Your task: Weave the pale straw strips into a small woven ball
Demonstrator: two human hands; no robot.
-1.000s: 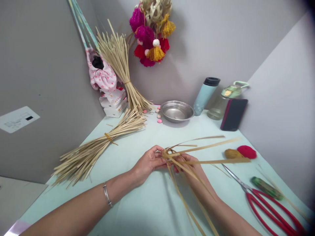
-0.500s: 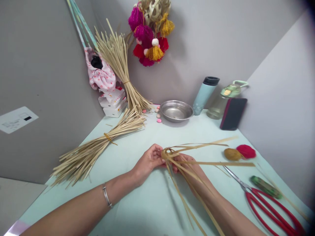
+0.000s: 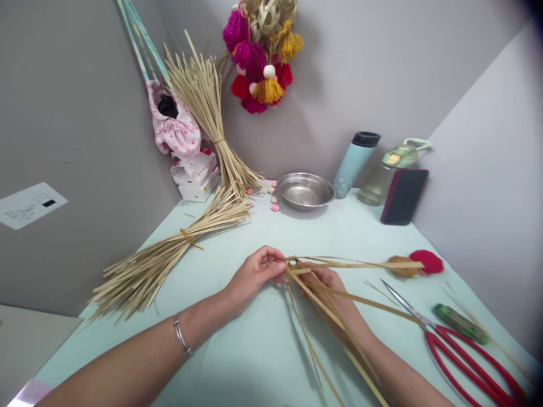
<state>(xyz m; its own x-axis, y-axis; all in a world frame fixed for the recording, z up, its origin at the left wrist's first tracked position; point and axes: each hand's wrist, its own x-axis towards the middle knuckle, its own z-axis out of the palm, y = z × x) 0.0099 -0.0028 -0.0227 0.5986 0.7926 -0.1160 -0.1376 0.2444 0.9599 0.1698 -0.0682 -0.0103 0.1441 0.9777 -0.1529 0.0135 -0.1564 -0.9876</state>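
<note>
Near the middle of the table, a small piece woven from flat straw strips (image 3: 300,271) sits between my hands, its long loose ends fanning to the right and down toward me. My left hand (image 3: 261,271) pinches its left edge between thumb and fingers; a silver bangle circles that wrist. My right hand (image 3: 328,282) holds the piece from the right, its fingers curled and partly hidden behind the strips. Several strips cross over the right hand and forearm.
Red-handled scissors (image 3: 453,339) and a green tool (image 3: 460,323) lie at right, with red yarn (image 3: 427,262) beyond. A metal bowl (image 3: 305,192), blue tumbler (image 3: 356,164) and phone (image 3: 404,196) stand at the back. A tied straw bundle (image 3: 169,249) lies left.
The woven piece has turned slightly in my hands, and its loose strips have swung to new angles. My right hand has shifted a little rightward; the left still pinches the edge.
</note>
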